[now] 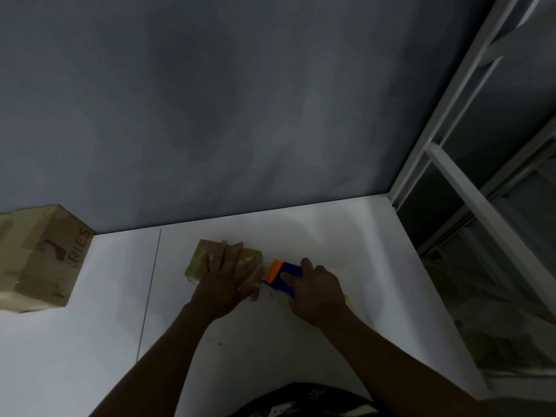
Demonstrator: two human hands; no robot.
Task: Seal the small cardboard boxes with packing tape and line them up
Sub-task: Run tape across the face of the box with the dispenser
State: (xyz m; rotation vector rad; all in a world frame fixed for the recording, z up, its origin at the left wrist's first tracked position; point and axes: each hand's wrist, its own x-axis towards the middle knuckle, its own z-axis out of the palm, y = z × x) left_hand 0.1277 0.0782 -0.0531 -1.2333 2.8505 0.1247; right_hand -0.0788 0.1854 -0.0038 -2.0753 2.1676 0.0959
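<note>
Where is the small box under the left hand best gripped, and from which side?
Probably front to back, from above: thumb on the near face, fingers over the far one. The small box lies flat and low, the left hand presses its top, and the tape dispenser in the right hand blocks its right end.

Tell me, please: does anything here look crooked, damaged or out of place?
Only the bigger box at the left: it sits turned at an angle to the wall, apart from the small box under the left hand. Nothing looks spilled or torn.
</note>
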